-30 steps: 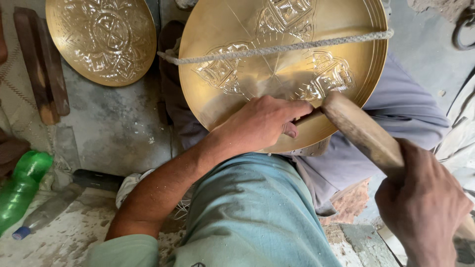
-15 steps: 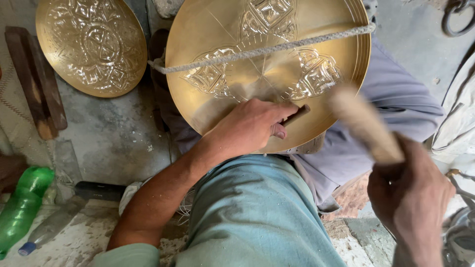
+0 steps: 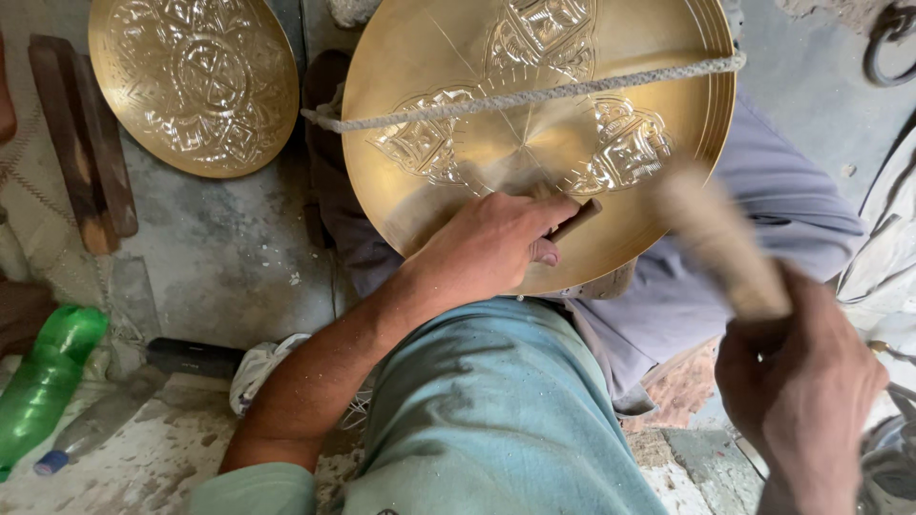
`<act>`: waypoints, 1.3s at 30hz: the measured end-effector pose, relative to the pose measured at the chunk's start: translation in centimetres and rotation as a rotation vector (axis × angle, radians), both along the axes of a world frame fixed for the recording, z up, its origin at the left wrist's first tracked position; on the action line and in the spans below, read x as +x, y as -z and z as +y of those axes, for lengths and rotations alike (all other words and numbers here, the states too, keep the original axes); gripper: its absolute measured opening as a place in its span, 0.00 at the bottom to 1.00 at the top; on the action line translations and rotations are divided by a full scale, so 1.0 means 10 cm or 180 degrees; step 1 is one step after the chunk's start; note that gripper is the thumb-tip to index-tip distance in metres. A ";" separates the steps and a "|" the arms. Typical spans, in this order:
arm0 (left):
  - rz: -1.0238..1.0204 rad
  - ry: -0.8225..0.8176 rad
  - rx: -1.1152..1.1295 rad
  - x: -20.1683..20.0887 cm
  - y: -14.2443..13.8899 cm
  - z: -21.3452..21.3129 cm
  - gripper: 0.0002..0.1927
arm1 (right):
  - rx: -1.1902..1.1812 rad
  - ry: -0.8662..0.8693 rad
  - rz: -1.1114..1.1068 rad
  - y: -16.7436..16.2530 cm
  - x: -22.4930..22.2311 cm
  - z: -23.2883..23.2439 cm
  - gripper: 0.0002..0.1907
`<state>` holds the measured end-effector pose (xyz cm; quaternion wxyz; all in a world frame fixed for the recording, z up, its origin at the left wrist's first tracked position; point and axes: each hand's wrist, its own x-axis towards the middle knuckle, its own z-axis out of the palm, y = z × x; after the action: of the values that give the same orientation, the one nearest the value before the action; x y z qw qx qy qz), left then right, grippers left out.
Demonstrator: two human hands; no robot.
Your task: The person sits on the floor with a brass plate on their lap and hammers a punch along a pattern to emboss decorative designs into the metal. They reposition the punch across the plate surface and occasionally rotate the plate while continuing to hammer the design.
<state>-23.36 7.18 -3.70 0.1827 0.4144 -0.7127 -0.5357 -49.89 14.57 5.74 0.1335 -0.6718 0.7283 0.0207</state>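
Up goes the wooden mallet [image 3: 720, 243], lifted clear of the punch it sat against a second ago and now a blur above the right hand [image 3: 801, 391], which is clenched round its handle. Left hand [image 3: 491, 243] stays planted on the big brass plate [image 3: 458, 205], fingers pinched on a slim metal punch [image 3: 575, 220] with its tip against the lower middle of the dish. That plate leans on the lap, a twisted cord [image 3: 534, 95] running across its face. Off to the left, a second embossed brass plate [image 3: 191, 81] rests by wooden sticks [image 3: 86, 143], with a green plastic bottle [image 3: 48, 377] on the floor.
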 end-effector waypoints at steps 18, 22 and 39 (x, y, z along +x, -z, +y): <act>0.0143 -0.1984 -0.0961 0.69 -0.23 0.19 0.19 | -0.0365 0.0391 -0.1451 -0.02 -0.13 0.10 0.21; 0.0160 -0.1714 -0.1198 0.61 -0.12 0.09 0.23 | -0.0366 0.0687 -0.2111 0.02 -0.06 0.08 0.22; -0.0060 -0.1120 -0.1501 0.62 0.00 -0.07 0.24 | -0.0608 -0.0445 -0.1289 0.49 -0.21 -0.23 0.14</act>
<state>-17.20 6.46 -3.72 0.3574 0.4827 -0.7364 -0.3114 -52.01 12.32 0.87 0.2109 -0.7206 0.6370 -0.1744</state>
